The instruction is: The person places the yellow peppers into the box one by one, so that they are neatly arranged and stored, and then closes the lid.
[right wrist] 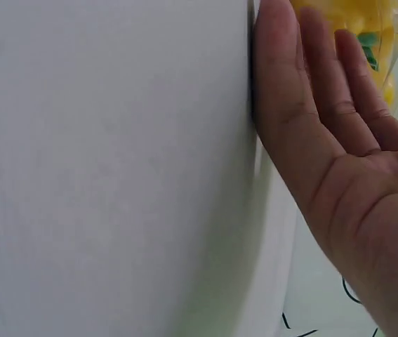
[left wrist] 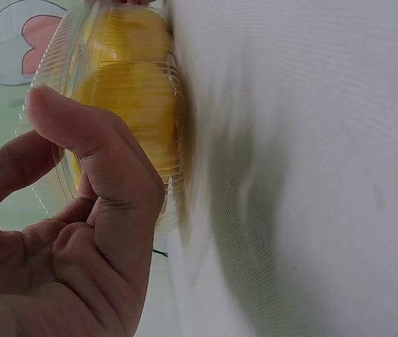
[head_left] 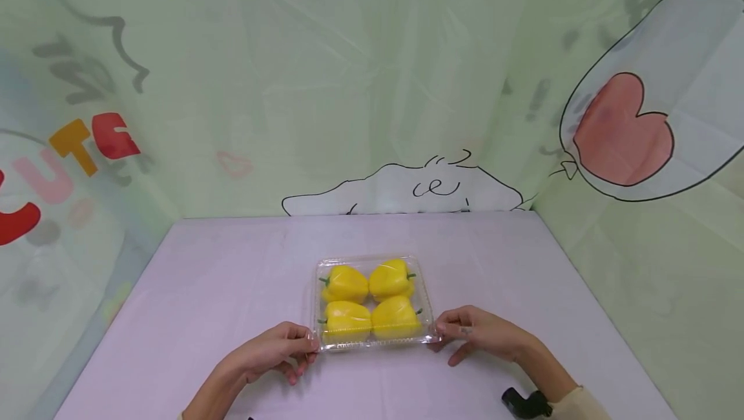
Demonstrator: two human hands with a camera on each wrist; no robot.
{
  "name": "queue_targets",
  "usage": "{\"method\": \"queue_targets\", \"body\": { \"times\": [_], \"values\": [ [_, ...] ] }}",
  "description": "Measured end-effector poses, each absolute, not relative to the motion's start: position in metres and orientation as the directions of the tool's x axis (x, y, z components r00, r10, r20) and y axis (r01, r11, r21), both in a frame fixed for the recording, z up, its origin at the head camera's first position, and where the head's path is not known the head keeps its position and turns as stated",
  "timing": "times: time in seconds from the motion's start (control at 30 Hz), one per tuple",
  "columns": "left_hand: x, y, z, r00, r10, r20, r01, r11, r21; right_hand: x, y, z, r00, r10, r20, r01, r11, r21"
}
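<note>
A clear plastic clamshell container point(head_left: 372, 344) with several yellow bell peppers point(head_left: 347, 283) inside lies on the table. My left hand point(head_left: 283, 347) pinches its near left corner. In the left wrist view, the left hand point(left wrist: 79, 217) bends its fingers at the ribbed rim, the peppers showing through the wall. My right hand point(head_left: 485, 333) pinches the near right corner, one finger hanging apart below. In the right wrist view, the right hand point(right wrist: 353, 133) has long, fairly straight fingers beside the container, one low along the table; its thumb is out of that view.
The pale tabletop point(head_left: 244, 258) extends around the container. Printed curtains, one with a heart balloon point(head_left: 628, 129), enclose the back and sides. A black device point(head_left: 526, 404) sits at the right wrist by the sleeve.
</note>
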State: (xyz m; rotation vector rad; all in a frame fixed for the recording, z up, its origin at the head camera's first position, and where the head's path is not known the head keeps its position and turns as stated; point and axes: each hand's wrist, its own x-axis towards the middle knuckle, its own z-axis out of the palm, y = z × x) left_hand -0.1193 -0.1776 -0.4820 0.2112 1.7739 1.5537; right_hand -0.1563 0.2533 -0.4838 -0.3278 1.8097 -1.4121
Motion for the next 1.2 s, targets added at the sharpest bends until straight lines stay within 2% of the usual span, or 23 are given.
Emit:
{"method": "queue_targets", "body": {
  "times": [0.33, 1.2],
  "values": [
    [-0.1206, -0.1801, -0.4811, -0.704, 0.558, -0.439, -0.351, 0.263, 0.898, -0.1500, 0.2480, -0.4839, -0.631, -0.661, -0.406, 0.294, 0.280, -0.914],
    [-0.1212, -0.1738, -0.4828, -0.702, 0.563, -0.437, -0.365, 0.243, 0.899, -0.1501, 0.2512, -0.4830, -0.612, -0.687, -0.392, 0.302, 0.256, -0.918]
  ]
}}
